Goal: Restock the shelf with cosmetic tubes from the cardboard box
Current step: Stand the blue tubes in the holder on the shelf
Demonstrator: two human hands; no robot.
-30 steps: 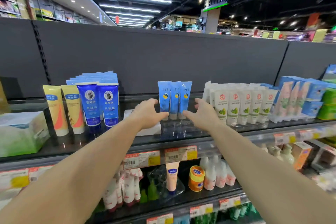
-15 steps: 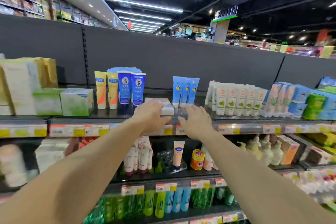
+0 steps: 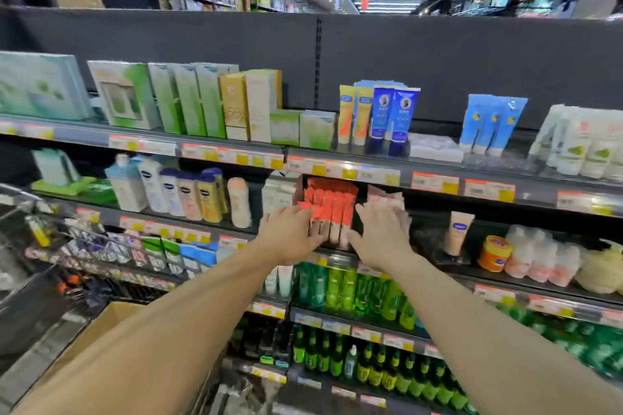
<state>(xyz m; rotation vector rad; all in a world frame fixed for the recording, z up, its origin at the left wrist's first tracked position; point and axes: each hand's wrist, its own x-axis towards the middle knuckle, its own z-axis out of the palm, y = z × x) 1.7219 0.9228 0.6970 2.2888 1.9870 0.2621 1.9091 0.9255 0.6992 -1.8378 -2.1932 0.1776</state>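
Both bare arms stretch forward toward twelve o'clock, converging. The left hand lies palm down with fingers extended toward one o'clock. The right hand spreads its straight fingers toward eleven o'clock.

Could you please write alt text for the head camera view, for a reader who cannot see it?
A person's left hand and right hand reach with spread fingers to a block of red tubes on a middle store shelf. Blue tubes stand on the shelf above, green bottles below, and a cardboard box sits lower left.

No legible text on anything.
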